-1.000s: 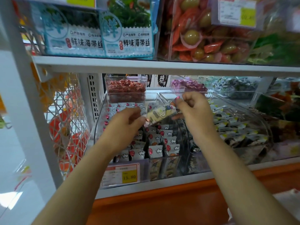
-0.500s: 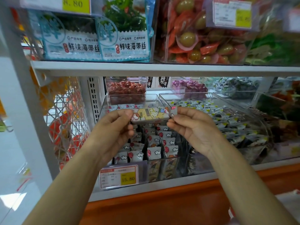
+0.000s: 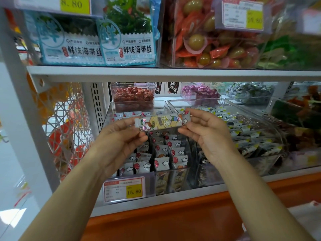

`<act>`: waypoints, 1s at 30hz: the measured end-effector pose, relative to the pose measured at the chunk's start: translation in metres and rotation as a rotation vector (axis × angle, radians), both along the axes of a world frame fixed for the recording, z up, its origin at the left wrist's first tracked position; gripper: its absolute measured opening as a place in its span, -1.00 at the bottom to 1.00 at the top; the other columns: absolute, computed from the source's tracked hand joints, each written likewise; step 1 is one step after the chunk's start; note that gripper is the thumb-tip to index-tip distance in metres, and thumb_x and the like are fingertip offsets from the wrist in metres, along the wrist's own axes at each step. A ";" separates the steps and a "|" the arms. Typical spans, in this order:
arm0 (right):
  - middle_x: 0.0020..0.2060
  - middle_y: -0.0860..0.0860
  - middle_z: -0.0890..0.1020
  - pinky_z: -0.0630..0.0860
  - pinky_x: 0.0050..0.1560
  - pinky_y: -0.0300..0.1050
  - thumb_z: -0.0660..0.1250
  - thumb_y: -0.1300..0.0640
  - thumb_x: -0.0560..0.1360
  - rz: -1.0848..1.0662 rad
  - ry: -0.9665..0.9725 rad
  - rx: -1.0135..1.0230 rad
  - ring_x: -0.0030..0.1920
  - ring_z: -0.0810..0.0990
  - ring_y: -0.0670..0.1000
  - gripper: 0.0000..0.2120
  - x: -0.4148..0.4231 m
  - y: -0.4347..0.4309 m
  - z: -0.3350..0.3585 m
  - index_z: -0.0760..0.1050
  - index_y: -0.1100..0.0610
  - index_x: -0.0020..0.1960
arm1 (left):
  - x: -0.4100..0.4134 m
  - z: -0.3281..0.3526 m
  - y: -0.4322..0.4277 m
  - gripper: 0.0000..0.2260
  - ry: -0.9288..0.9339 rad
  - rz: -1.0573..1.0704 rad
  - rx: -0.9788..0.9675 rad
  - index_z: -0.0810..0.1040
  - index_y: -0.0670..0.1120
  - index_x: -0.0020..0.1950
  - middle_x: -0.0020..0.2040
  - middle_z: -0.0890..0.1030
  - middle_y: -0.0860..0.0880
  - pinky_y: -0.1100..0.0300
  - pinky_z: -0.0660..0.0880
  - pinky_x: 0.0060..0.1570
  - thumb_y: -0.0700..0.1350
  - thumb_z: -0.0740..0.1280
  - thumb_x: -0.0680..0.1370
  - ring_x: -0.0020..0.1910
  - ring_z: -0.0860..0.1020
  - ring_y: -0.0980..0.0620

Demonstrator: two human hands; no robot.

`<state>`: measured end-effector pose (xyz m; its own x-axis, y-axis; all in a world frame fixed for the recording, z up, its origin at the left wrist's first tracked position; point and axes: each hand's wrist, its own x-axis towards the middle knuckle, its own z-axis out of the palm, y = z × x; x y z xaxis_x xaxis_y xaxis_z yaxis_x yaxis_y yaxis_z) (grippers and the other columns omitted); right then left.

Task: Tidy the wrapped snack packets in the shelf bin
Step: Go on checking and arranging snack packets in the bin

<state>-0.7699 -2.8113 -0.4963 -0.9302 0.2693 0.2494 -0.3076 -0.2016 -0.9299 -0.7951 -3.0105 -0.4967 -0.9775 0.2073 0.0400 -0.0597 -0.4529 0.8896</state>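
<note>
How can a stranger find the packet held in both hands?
Look at the clear bin on the lower shelf, above the yellow 15.80 price tag. Just over it the left hand and right hand pinch one long packet by its ends. It alone lies sideways, showing a yellow cartoon front.

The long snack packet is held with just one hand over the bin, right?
No. Two hands hold it: the left hand pinches one end of the long snack packet, the right hand the other, over the bin. The head view shows it.
</note>
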 end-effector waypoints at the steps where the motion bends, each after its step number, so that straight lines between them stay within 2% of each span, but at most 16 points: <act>1: -0.04 0.15 0.54 0.63 -0.17 -0.20 0.21 0.52 0.48 -0.028 0.019 0.067 -0.27 0.67 -0.03 -0.66 0.000 -0.001 0.000 0.53 0.21 0.13 | 0.000 0.000 0.000 -0.94 -0.013 -0.007 -0.004 0.53 -0.21 -0.12 -0.29 0.54 -0.10 0.26 0.58 -0.30 -0.33 0.28 0.49 -0.36 0.61 0.06; 2: -0.08 0.10 0.55 0.63 -0.16 -0.21 0.20 0.51 0.49 -0.052 0.043 0.128 -0.26 0.68 -0.04 -0.67 0.001 -0.002 0.000 0.55 0.16 0.07 | 0.002 0.001 0.001 -0.96 -0.020 -0.016 -0.016 0.54 -0.21 -0.18 -0.31 0.57 -0.10 0.25 0.58 -0.29 -0.25 0.34 0.46 -0.35 0.61 0.05; 3: -0.13 0.07 0.56 0.62 -0.17 -0.22 0.21 0.49 0.49 -0.069 0.067 0.175 -0.25 0.67 -0.06 -0.67 0.001 -0.004 0.001 0.57 0.12 -0.01 | 0.003 0.002 0.002 -0.89 -0.013 -0.030 -0.044 0.58 -0.20 -0.24 -0.34 0.59 -0.08 0.23 0.59 -0.29 -0.16 0.37 0.42 -0.34 0.61 0.05; 5: -0.19 0.04 0.57 0.62 -0.19 -0.21 0.23 0.45 0.49 -0.061 0.088 0.197 -0.24 0.66 -0.07 -0.68 0.002 -0.006 0.003 0.59 0.08 -0.13 | 0.006 0.003 0.003 -0.83 0.019 -0.045 -0.118 0.64 -0.14 -0.31 -0.34 0.61 -0.03 0.25 0.60 -0.26 -0.07 0.37 0.38 -0.32 0.58 0.07; 8: -0.16 0.10 0.61 0.63 -0.19 -0.13 0.28 0.32 0.51 0.006 0.059 0.140 -0.17 0.66 0.00 -0.80 0.002 -0.007 0.002 0.59 0.12 -0.21 | 0.008 0.002 0.005 -0.87 0.066 -0.032 -0.180 0.64 -0.16 -0.16 -0.14 0.62 -0.11 0.28 0.60 -0.22 -0.17 0.31 0.48 -0.19 0.54 0.03; 11: -0.14 0.05 0.65 0.64 -0.09 -0.03 0.35 0.18 0.48 -0.087 0.070 0.385 -0.10 0.66 0.04 -0.95 0.001 -0.006 -0.003 0.56 0.09 -0.16 | 0.008 0.002 0.005 -0.85 0.124 -0.019 -0.256 0.61 -0.20 0.01 -0.01 0.65 -0.15 0.30 0.59 -0.14 -0.22 0.29 0.51 -0.09 0.59 0.01; 14: -0.11 -0.06 0.65 0.61 -0.01 0.01 0.34 0.15 0.49 -0.108 0.086 0.516 -0.05 0.64 -0.03 -0.89 0.002 -0.008 -0.003 0.58 -0.05 -0.06 | 0.009 0.003 0.005 -0.82 0.173 -0.018 -0.286 0.61 -0.21 0.06 -0.02 0.68 -0.10 0.31 0.57 -0.08 -0.23 0.30 0.50 -0.07 0.65 0.05; 16: -0.13 -0.11 0.66 0.62 -0.13 -0.11 0.34 0.13 0.50 -0.094 0.087 0.541 -0.12 0.65 -0.09 -0.88 0.003 -0.010 -0.002 0.61 -0.05 -0.03 | 0.008 0.004 0.005 -0.80 0.185 -0.011 -0.281 0.60 -0.20 0.08 -0.02 0.69 -0.09 0.31 0.57 -0.07 -0.22 0.31 0.48 -0.03 0.65 0.03; 18: -0.23 -0.14 0.66 0.56 -0.38 -0.26 0.35 0.14 0.50 -0.096 0.084 0.533 -0.35 0.62 -0.14 -0.89 0.005 -0.011 -0.001 0.63 -0.03 -0.07 | 0.007 0.003 0.003 -0.79 0.190 -0.008 -0.270 0.61 -0.19 0.07 -0.02 0.69 -0.09 0.31 0.56 -0.06 -0.21 0.33 0.46 -0.03 0.65 0.02; 20: -0.30 -0.13 0.66 0.46 -0.49 -0.32 0.37 0.13 0.48 -0.110 0.074 0.533 -0.51 0.56 -0.09 -0.91 0.007 -0.009 0.001 0.64 -0.02 -0.13 | 0.007 0.004 0.002 -0.77 0.202 -0.013 -0.283 0.61 -0.17 0.07 -0.03 0.69 -0.08 0.29 0.57 -0.04 -0.19 0.35 0.43 -0.03 0.66 0.01; 22: -0.31 -0.09 0.67 0.48 -0.48 -0.29 0.38 0.15 0.48 -0.118 0.071 0.517 -0.51 0.56 -0.02 -0.91 0.007 -0.009 0.003 0.65 0.05 -0.16 | 0.008 0.005 0.000 -0.76 0.228 -0.007 -0.328 0.63 -0.11 0.06 -0.05 0.69 -0.05 0.25 0.57 0.00 -0.18 0.38 0.40 -0.04 0.66 0.00; 24: -0.37 0.02 0.65 0.57 -0.40 -0.13 0.37 0.16 0.48 -0.145 0.083 0.515 -0.45 0.58 0.07 -0.87 0.006 -0.009 0.003 0.65 0.14 -0.21 | 0.008 0.005 -0.002 -0.79 0.264 -0.004 -0.405 0.64 -0.03 0.04 -0.07 0.69 -0.02 0.20 0.57 0.03 -0.19 0.39 0.42 -0.05 0.66 0.00; 26: -0.41 0.16 0.59 0.57 -0.26 0.00 0.37 0.15 0.48 -0.193 0.119 0.563 -0.39 0.53 0.15 -0.80 0.004 -0.009 0.002 0.62 0.25 -0.24 | 0.010 0.005 -0.002 -0.79 0.310 -0.004 -0.508 0.63 0.03 0.02 -0.09 0.69 -0.01 0.23 0.56 -0.01 -0.20 0.39 0.44 -0.08 0.66 0.03; 28: -0.41 0.23 0.57 0.49 -0.24 -0.11 0.36 0.15 0.49 -0.226 0.151 0.604 -0.37 0.50 0.14 -0.76 0.003 -0.009 0.001 0.60 0.32 -0.25 | 0.012 0.005 0.001 -0.82 0.320 0.002 -0.548 0.61 0.03 0.00 -0.09 0.67 -0.06 0.28 0.58 -0.07 -0.21 0.38 0.46 -0.11 0.66 0.03; 30: -0.37 0.18 0.62 0.45 -0.30 -0.25 0.36 0.16 0.49 -0.225 0.158 0.631 -0.33 0.54 0.07 -0.79 0.004 -0.010 0.001 0.63 0.25 -0.24 | 0.014 0.006 0.005 -0.91 0.300 0.021 -0.548 0.59 -0.03 -0.05 -0.10 0.66 -0.09 0.21 0.60 -0.06 -0.19 0.38 0.47 -0.12 0.66 -0.02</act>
